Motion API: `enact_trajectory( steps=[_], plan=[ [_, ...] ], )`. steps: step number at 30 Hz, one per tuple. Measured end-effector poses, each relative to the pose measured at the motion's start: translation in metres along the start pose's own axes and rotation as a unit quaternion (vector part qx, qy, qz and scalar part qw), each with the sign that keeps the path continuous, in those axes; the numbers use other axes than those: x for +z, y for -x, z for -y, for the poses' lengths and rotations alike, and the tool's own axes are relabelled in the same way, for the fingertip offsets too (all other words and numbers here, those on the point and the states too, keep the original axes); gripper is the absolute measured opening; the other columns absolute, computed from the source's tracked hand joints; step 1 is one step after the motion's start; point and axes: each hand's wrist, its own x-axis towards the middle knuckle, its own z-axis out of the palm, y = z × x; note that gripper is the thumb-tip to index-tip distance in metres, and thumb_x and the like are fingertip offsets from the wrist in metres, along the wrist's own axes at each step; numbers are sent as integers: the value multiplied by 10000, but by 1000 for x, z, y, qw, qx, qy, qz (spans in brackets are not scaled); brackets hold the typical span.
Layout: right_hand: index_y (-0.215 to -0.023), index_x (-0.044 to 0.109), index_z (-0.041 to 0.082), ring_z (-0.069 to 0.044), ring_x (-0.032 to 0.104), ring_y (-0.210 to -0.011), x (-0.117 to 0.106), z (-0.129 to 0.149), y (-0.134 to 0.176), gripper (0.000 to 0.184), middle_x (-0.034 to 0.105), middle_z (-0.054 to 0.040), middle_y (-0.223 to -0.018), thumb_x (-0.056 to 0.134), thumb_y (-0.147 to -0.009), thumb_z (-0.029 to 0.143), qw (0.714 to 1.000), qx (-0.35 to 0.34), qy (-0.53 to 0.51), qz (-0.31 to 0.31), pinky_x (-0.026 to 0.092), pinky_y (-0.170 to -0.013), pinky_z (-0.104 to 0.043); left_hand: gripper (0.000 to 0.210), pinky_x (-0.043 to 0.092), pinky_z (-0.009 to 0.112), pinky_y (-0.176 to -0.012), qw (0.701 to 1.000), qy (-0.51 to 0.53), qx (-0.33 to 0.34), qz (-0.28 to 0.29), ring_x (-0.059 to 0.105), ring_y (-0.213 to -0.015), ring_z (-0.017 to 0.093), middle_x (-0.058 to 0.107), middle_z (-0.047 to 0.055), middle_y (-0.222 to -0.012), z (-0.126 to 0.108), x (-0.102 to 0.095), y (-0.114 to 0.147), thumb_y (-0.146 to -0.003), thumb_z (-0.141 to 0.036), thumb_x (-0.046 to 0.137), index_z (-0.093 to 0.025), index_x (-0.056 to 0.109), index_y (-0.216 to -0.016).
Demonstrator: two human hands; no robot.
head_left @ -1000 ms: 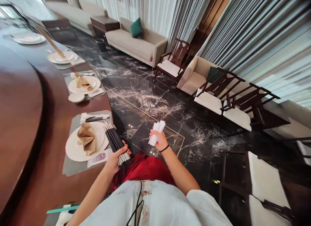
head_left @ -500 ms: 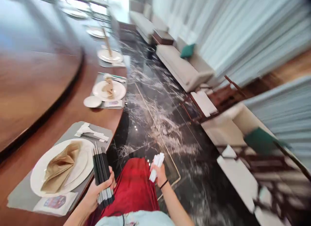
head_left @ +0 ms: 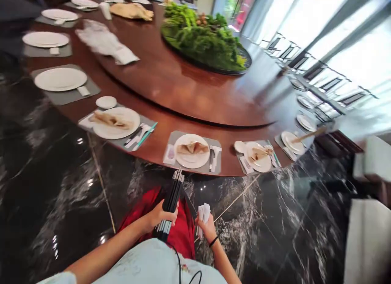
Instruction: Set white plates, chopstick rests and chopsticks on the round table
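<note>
A bundle of black chopsticks with silvery ends (head_left: 173, 194) is gripped in my left hand (head_left: 163, 215), in front of my body. My right hand (head_left: 207, 228), with a dark band at the wrist, is closed around several thin white paper-like packets (head_left: 203, 214); their exact kind is hard to make out. Straight ahead at the table's edge is a place setting: a white plate (head_left: 192, 161) bearing a folded tan napkin (head_left: 192, 148). Right of that plate, dark chopsticks (head_left: 211, 160) lie by a white rest. Both hands are short of the table, touching nothing on it.
The large round wooden table (head_left: 152, 147) carries a raised turntable (head_left: 189, 101) with a green plant centrepiece (head_left: 210, 42) and a crumpled white cloth (head_left: 105, 42). More settings with plates (head_left: 60, 79) follow the rim. Dark marble floor (head_left: 76, 186) surrounds me; pale seating (head_left: 368, 235) is at right.
My view has swung left from the aisle and sofas to face the table. Both hands keep hold of their bundles; the nearest setting is now farther off.
</note>
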Motion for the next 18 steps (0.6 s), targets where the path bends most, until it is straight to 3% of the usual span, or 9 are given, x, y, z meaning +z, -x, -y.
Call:
enact_trajectory(
  steps=[5,11,15,18],
  plan=[
    [-749,608,213,-174,527,-638,68,-19,5,243,576,15,-661,727,-563,315,989,-3,114,97,467,-669,-308,364,436,283,-521,993,81,59,-62,563,-503,142,567,-28,-625,53,-63,72,-605,-152,710,-168,509,-908],
    [-750,592,207,-161,507,-616,171,-71,18,198,560,28,-644,663,-583,285,961,2,230,154,454,-658,-298,383,457,300,-575,961,186,104,-179,571,-546,140,554,-29,-662,152,-142,186,-637,-219,768,-163,525,-929],
    [-912,612,200,-192,583,-704,237,-124,14,322,640,6,-745,632,-599,271,929,23,319,187,483,-727,-316,450,448,294,-623,895,289,105,-322,565,-601,133,571,-21,-712,218,-188,265,-647,-241,793,-169,550,-1019],
    [-974,611,175,-227,634,-783,289,-172,-4,364,683,-33,-814,629,-622,263,893,45,415,167,491,-755,-327,504,455,297,-632,829,350,107,-424,555,-611,135,583,-21,-711,262,-225,312,-591,-271,836,-178,566,-1006]
  ],
)
